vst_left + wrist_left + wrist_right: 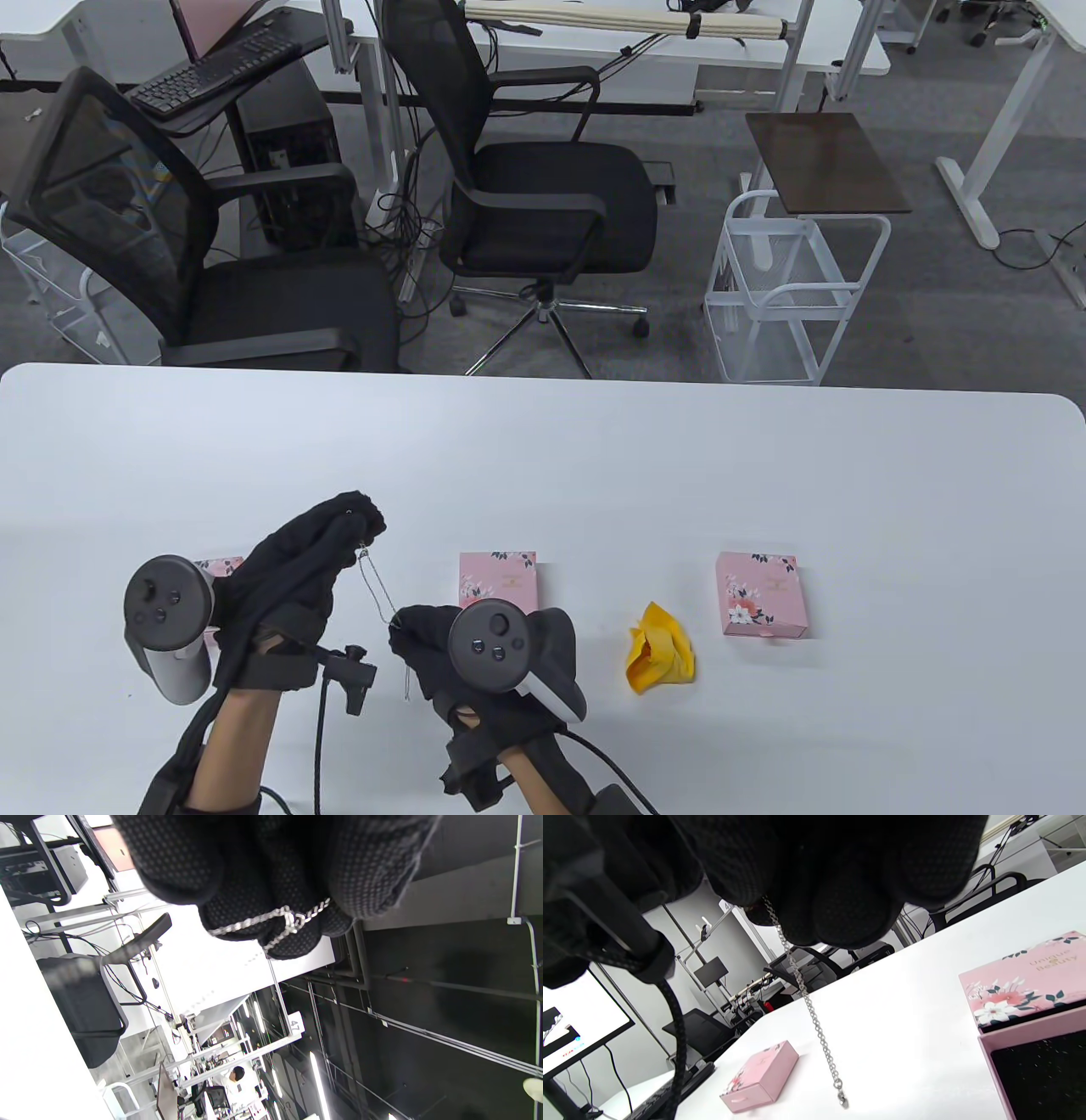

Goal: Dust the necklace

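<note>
Thin silver chain necklace (377,586) strung above white table (764,475), one end pinched in raised left hand (297,569) fingers (292,929), other gripped by right hand (450,654), tail dangling.

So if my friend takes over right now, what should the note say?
Left hand: raised, fingertips pinch one part of the necklace.
Right hand: pinches another part; the loose end dangles below it, above the table.
Yellow cloth: crumpled on the table, right of the right hand, untouched.
Three pink boxes: one behind the left hand, one in the middle, one on the right.
Done: necklace is out and held between both hands.
Left: probably pick up the cloth, wipe the chain.
</note>
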`<state>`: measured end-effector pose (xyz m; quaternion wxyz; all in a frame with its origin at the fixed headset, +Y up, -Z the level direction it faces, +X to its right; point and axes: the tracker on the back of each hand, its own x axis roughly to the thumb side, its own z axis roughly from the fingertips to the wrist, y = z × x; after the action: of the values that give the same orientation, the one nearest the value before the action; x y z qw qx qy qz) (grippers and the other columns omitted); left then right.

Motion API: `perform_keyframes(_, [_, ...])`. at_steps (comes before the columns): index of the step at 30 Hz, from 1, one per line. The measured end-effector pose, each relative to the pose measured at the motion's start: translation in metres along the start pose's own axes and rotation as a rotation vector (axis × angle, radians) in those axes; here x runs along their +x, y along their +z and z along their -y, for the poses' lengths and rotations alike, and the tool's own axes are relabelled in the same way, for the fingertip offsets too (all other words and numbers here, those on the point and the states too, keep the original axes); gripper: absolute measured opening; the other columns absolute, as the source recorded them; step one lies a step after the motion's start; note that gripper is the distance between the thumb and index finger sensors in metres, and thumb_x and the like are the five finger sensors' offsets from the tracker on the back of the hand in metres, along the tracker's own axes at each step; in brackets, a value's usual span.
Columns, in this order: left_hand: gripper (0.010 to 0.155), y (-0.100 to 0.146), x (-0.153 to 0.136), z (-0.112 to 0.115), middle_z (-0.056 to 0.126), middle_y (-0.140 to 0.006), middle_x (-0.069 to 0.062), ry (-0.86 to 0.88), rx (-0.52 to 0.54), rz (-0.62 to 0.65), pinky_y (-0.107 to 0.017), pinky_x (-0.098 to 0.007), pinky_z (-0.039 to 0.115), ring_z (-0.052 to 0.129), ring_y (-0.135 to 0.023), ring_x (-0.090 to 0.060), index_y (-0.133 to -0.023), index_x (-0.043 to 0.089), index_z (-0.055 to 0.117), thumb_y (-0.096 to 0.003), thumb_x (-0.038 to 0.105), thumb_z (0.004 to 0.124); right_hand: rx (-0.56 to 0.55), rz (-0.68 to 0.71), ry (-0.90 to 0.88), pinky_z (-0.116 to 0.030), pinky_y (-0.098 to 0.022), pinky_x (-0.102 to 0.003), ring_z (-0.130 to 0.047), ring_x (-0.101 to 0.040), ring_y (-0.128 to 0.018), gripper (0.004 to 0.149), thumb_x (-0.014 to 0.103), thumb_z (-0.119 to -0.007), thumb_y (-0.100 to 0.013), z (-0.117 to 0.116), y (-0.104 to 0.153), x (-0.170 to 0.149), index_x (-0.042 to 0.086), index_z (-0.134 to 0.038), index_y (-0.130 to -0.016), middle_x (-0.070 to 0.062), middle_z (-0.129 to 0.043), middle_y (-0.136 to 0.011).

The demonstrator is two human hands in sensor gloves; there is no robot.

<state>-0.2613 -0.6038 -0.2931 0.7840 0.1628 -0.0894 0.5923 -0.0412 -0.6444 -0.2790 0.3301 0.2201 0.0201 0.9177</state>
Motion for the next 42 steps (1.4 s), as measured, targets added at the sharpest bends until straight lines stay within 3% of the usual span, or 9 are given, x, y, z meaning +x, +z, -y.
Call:
perform_keyframes(6, [0.037, 0.002, 0.009, 0.009, 0.105, -0.08, 0.001, -0.037, -0.065, 0.047, -0.052, -0.042, 0.085, 0.097, -0.072, -0.023, -0.085, 0.03, 0.094, -0.0527, 0.047, 0.088, 0.089, -0.057, 0.091, -0.077, -0.054, -0.053, -0.091, -0.043, -0.068, 0.04, 0.03, -0.079, -0.063, 0.0, -0.003, -0.012, 0.009, -0.078, -0.098, -0.024, -0.086, -0.091])
perform_keyframes(10, [0.037, 0.002, 0.01, 0.014, 0.104, -0.081, 0.001, -0.048, -0.094, 0.065, -0.053, -0.042, 0.084, 0.096, -0.074, -0.023, -0.085, 0.03, 0.094, -0.0526, 0.047, 0.088, 0.071, -0.123, 0.171, -0.075, -0.056, -0.054, -0.087, -0.046, -0.073, 0.045, 0.031, -0.079, -0.064, 0.01, -0.001, -0.028, 0.008, -0.073, -0.102, -0.026, -0.081, -0.096])
perform_keyframes(16, [0.037, 0.002, 0.009, 0.015, 0.104, -0.082, 0.001, -0.043, -0.117, 0.074, -0.054, -0.042, 0.084, 0.095, -0.075, -0.023, -0.085, 0.03, 0.094, -0.0528, 0.047, 0.088, -0.074, -0.3, 0.286, -0.074, -0.057, -0.055, -0.085, -0.047, -0.076, 0.049, 0.031, -0.078, -0.064, 0.062, 0.02, -0.081, 0.007, -0.069, -0.105, -0.027, -0.078, -0.099])
perform_keyframes(22, [0.037, 0.002, 0.01, 0.013, 0.104, -0.082, 0.001, -0.032, -0.111, 0.073, -0.054, -0.042, 0.084, 0.095, -0.075, -0.023, -0.086, 0.03, 0.094, -0.053, 0.047, 0.087, -0.067, -0.464, 0.393, -0.071, -0.059, -0.057, -0.081, -0.051, -0.081, 0.055, 0.033, -0.078, -0.064, 0.091, 0.054, -0.136, 0.006, -0.063, -0.109, -0.03, -0.072, -0.103])
perform_keyframes(28, [0.037, 0.004, 0.013, 0.015, 0.104, -0.082, 0.001, -0.034, -0.122, 0.086, -0.054, -0.042, 0.084, 0.095, -0.075, -0.023, -0.086, 0.03, 0.094, -0.0533, 0.047, 0.087, 0.054, -0.583, 0.434, -0.067, -0.063, -0.06, -0.073, -0.056, -0.087, 0.065, 0.037, -0.078, -0.063, 0.07, 0.072, -0.176, 0.005, -0.054, -0.114, -0.033, -0.061, -0.11])
perform_keyframes(34, [0.037, 0.005, 0.013, 0.017, 0.104, -0.081, 0.001, -0.029, -0.133, 0.091, -0.053, -0.042, 0.084, 0.096, -0.074, -0.023, -0.086, 0.03, 0.094, -0.0534, 0.047, 0.087, 0.189, -0.627, 0.563, -0.063, -0.066, -0.063, -0.065, -0.058, -0.093, 0.072, 0.035, -0.077, -0.062, 0.028, 0.054, -0.198, 0.004, -0.043, -0.117, -0.034, -0.049, -0.116])
perform_keyframes(36, [0.037, 0.005, 0.012, 0.017, 0.104, -0.081, 0.001, -0.028, -0.137, 0.09, -0.053, -0.042, 0.084, 0.096, -0.074, -0.023, -0.086, 0.03, 0.094, -0.0535, 0.047, 0.087, 0.221, -0.641, 0.58, -0.064, -0.066, -0.062, -0.067, -0.056, -0.092, 0.067, 0.034, -0.077, -0.063, 0.019, 0.049, -0.202, 0.006, -0.048, -0.115, -0.033, -0.053, -0.114])
perform_keyframes(39, [0.037, 0.004, 0.011, 0.02, 0.104, -0.081, 0.001, -0.029, -0.144, 0.084, -0.053, -0.042, 0.084, 0.096, -0.074, -0.023, -0.086, 0.03, 0.094, -0.0535, 0.047, 0.087, 0.104, -0.581, 0.691, -0.071, -0.061, -0.056, -0.08, -0.049, -0.084, 0.054, 0.031, -0.077, -0.062, 0.018, 0.044, -0.198, 0.009, -0.063, -0.109, -0.027, -0.071, -0.106])
perform_keyframes(42, [0.037, 0.003, 0.008, 0.021, 0.104, -0.081, 0.001, -0.029, -0.146, 0.078, -0.053, -0.042, 0.084, 0.096, -0.074, -0.023, -0.086, 0.03, 0.094, -0.0535, 0.047, 0.087, 0.047, -0.573, 0.512, -0.072, -0.06, -0.055, -0.081, -0.048, -0.083, 0.053, 0.031, -0.076, -0.062, 0.026, 0.044, -0.193, 0.009, -0.063, -0.109, -0.026, -0.073, -0.104])
